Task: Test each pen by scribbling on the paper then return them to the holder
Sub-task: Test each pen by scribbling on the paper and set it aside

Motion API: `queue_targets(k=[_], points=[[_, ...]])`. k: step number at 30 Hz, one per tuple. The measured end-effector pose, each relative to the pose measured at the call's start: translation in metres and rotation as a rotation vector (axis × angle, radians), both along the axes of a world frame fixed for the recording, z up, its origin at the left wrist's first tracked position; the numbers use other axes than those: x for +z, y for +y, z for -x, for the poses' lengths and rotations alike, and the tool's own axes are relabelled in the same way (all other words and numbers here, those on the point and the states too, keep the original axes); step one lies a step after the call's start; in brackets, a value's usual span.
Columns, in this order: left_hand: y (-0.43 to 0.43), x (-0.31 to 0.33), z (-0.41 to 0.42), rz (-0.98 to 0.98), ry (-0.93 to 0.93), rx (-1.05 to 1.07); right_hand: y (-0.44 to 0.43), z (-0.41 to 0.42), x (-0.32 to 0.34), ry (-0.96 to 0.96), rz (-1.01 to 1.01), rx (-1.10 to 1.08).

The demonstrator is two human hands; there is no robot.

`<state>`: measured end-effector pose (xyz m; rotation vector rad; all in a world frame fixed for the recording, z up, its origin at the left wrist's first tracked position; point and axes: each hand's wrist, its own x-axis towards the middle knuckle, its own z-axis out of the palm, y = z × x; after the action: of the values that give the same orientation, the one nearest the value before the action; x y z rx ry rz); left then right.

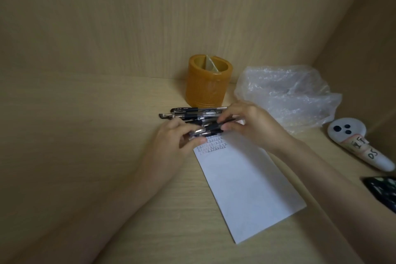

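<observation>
Amber holder (207,83) stands beyond the fingers (233,113) with no pens showing inside. The pens (188,113) lie heaped on the table just behind them, within easy reach. Left hand (175,143) and right hand (250,122) each pinch an end of one pen (206,130) over the scribbled top of the paper (246,178), likely capping or uncapping it.

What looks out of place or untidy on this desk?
The pens lie in a loose heap before the amber holder, not in it. A crumpled plastic bag sits beside the holder. Nothing looks spilled or broken.
</observation>
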<state>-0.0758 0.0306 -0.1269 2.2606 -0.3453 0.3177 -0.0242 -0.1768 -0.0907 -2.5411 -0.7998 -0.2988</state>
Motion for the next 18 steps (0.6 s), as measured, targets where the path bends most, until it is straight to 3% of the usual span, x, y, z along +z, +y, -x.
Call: queue_targets(k=[4, 10, 18], points=[[-0.003, 0.006, 0.007, 0.029, -0.082, -0.043, -0.003, -0.013, -0.001, 0.056, -0.104, -0.099], [-0.014, 0.005, 0.023, -0.272, -0.069, -0.441, 0.014, -0.024, -0.013, 0.161, -0.043, -0.014], [-0.001, -0.003, 0.014, -0.375, 0.01, -0.515, 0.011, -0.031, -0.005, 0.168, 0.27, 0.084]])
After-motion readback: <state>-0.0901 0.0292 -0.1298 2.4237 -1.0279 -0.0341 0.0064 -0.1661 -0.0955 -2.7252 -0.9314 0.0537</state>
